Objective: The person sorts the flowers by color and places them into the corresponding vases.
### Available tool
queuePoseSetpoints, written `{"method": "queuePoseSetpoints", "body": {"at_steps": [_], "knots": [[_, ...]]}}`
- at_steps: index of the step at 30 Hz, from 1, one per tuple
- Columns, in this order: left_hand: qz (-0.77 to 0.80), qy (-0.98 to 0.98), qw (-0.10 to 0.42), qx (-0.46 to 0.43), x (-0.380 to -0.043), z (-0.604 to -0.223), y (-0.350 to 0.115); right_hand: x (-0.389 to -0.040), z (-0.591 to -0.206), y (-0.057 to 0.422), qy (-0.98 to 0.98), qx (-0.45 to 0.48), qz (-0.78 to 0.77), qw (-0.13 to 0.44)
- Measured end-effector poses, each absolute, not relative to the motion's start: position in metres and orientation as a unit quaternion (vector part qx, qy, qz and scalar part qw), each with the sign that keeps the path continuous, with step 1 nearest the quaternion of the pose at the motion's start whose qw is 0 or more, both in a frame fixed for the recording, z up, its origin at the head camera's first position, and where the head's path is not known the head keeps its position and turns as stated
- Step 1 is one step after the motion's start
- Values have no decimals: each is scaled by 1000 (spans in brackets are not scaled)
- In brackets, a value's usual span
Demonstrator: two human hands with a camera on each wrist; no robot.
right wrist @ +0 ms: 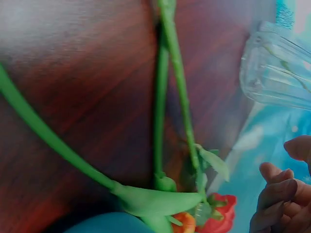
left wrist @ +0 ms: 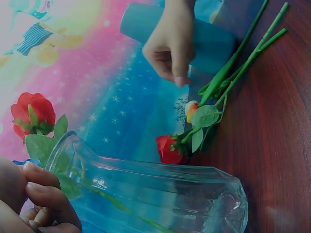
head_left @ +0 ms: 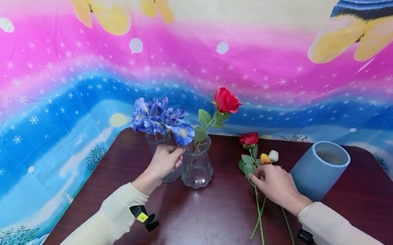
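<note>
Blue irises (head_left: 161,119) stand in a clear glass vase (head_left: 170,175) left of centre. My left hand (head_left: 166,161) is in front of that vase and pinches the edge of a blue petal (left wrist: 28,161) between thumb and fingers. Just right of it, a second, faceted glass vase (head_left: 197,172) holds a red rose (head_left: 227,100) with green leaves. My right hand (head_left: 277,185) hovers over loose flowers, thumb and fingertips apart, holding nothing. Beneath it lie a red rose (head_left: 249,139), an orange-yellow tulip (head_left: 265,159) and a white tulip (head_left: 273,156).
A blue-grey vase (head_left: 319,173) with a wide mouth stands at the right, beside my right hand. Green stems (head_left: 261,227) stretch toward the near side of the dark wooden table (head_left: 193,225). A colourful printed cloth (head_left: 188,58) hangs behind the table.
</note>
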State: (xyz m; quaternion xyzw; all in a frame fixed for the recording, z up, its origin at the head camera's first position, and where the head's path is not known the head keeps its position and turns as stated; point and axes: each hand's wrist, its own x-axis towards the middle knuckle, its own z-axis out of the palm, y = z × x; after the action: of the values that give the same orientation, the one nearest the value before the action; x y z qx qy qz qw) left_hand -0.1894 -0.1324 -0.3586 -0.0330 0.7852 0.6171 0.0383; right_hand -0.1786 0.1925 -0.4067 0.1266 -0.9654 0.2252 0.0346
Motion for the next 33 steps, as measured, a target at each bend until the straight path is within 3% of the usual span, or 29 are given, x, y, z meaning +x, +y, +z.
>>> {"method": "queuePoseSetpoints", "body": {"at_steps": [7,33], "knots": [[619,784,36,-30,-189,-358,-132,-177,-424,196,-968,118,220,-21],[621,782,37,-40,-189,-357,-131,-182,-452,199,-955,143,245,-85]]}}
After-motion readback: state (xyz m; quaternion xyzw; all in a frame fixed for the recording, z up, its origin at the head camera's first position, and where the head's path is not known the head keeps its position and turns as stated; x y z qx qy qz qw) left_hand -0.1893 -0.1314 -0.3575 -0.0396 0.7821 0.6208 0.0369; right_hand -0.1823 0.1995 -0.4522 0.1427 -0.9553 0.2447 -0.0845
